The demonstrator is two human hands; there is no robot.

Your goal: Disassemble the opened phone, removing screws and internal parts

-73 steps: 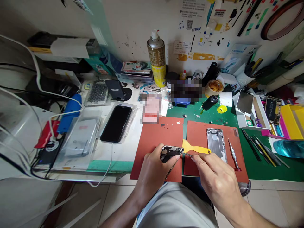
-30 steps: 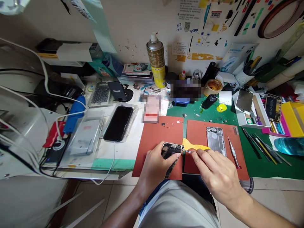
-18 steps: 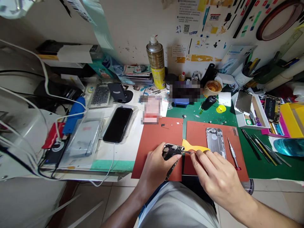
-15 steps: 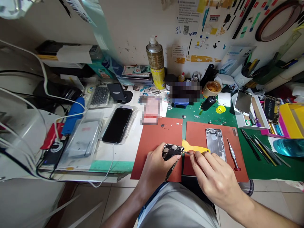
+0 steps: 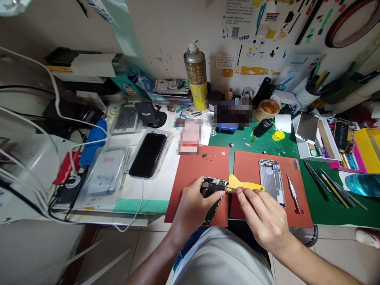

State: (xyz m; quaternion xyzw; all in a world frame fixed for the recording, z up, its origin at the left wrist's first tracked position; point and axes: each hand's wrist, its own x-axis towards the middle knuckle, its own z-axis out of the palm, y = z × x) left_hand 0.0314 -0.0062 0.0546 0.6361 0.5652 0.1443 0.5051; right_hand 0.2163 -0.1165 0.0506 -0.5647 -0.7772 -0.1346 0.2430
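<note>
My left hand [image 5: 192,202] is closed around an opened phone [image 5: 214,194] by its sides, thumb across the right edge. The phone's dark inside and metal parts face up, and my fingers hide its left edge. In my right hand [image 5: 265,215] a slim metal tool [image 5: 231,189] is pinched, its tip at the phone's upper right corner; its exact kind does not show. Behind the right fingers lies a yellow plastic scraper [image 5: 244,185]. A bare silver phone housing [image 5: 271,180] and a precision screwdriver [image 5: 293,192] lie to the right on a reddish-brown mat [image 5: 249,160].
A second reddish-brown mat [image 5: 196,168] lies under the phone. To the left, a black-screened phone [image 5: 148,154] rests on a clear case. Several slim tools [image 5: 335,188] lie at right near a white box [image 5: 332,152]. A spray can [image 5: 196,79] stands at the back.
The opened phone has turned flatter toward me, so more of its inside shows. The tool's tip stays at its upper right corner. The view has shifted slightly.
</note>
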